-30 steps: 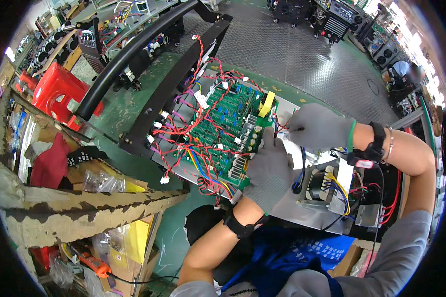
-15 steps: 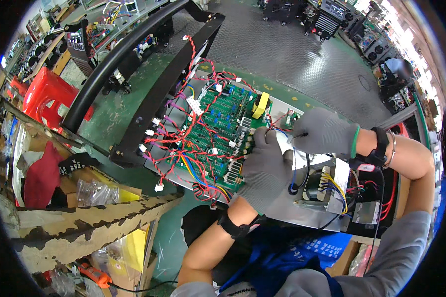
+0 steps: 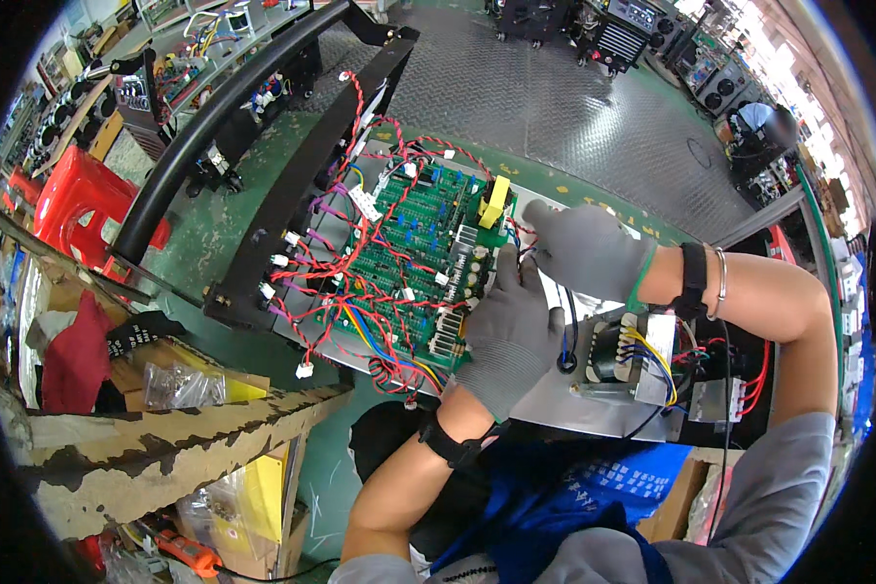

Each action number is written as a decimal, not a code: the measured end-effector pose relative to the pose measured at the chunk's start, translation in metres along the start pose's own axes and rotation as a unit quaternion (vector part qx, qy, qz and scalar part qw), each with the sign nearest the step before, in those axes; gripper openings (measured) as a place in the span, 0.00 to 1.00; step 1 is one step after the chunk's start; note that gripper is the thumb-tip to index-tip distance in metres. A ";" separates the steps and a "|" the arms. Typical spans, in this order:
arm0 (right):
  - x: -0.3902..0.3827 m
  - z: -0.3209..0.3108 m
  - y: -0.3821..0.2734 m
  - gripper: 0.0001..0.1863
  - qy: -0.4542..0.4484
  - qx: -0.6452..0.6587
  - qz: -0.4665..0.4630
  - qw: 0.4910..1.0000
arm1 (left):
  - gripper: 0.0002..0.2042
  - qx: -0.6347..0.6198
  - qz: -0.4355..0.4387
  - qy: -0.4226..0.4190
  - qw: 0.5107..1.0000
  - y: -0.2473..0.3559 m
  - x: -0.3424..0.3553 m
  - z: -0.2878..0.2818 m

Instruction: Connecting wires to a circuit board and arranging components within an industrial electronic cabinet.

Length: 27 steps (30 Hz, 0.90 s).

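Observation:
A metal chassis [image 3: 594, 399] carries a green circuit board [image 3: 389, 253] crossed by red twisted wires [image 3: 350, 263] with white plugs. My left hand [image 3: 511, 321], in a grey glove, bends its fingers at the board’s right edge, beside heatsinks and capacitors. My right hand [image 3: 589, 251], also gloved, is curled just above and right of it, near the yellow component [image 3: 493, 202] and some thin wires; what either hand grips is hidden. Right of my left hand sits a transformer [image 3: 615, 352] with yellow and blue leads. A black handled panel [image 3: 253, 243] stands along the chassis’s left end.
Red plastic stools [image 3: 88, 209] stand at the left. A worn shelf [image 3: 165, 457] holds cloth and bags at lower left. Wheeled black machines [image 3: 603, 39] sit on the metal plate floor [image 3: 555, 117] behind. Another person [image 3: 759, 122] is at the far right.
My right hand has moved leftward, closer to the yellow component, its fingers more curled over the board’s edge. My left hand stays at that edge. The whole view has shifted slightly.

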State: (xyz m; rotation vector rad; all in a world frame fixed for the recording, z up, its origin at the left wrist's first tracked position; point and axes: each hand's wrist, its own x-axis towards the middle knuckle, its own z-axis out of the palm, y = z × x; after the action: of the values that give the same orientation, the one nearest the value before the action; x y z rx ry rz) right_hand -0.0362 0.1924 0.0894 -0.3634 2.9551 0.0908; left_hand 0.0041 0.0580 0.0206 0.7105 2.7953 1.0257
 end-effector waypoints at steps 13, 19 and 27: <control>0.008 -0.004 -0.002 0.10 -0.101 -0.053 -0.051 0.992 | 0.19 -0.323 0.010 0.088 0.942 0.014 -0.021 0.019; 0.011 -0.002 0.003 0.13 -0.076 -0.010 -0.025 0.997 | 0.16 -0.738 -0.173 0.016 0.652 0.021 0.003 0.035; 0.055 -0.037 0.021 0.15 -0.293 0.214 0.104 0.926 | 0.16 -0.696 -0.189 0.059 0.690 0.013 0.013 0.060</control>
State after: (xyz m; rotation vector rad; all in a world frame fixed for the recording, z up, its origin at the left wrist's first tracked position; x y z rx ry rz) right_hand -0.0995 0.1965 0.1177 0.0412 2.3182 -0.3540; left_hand 0.0112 0.1085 -0.0163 -0.1684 1.2394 2.4400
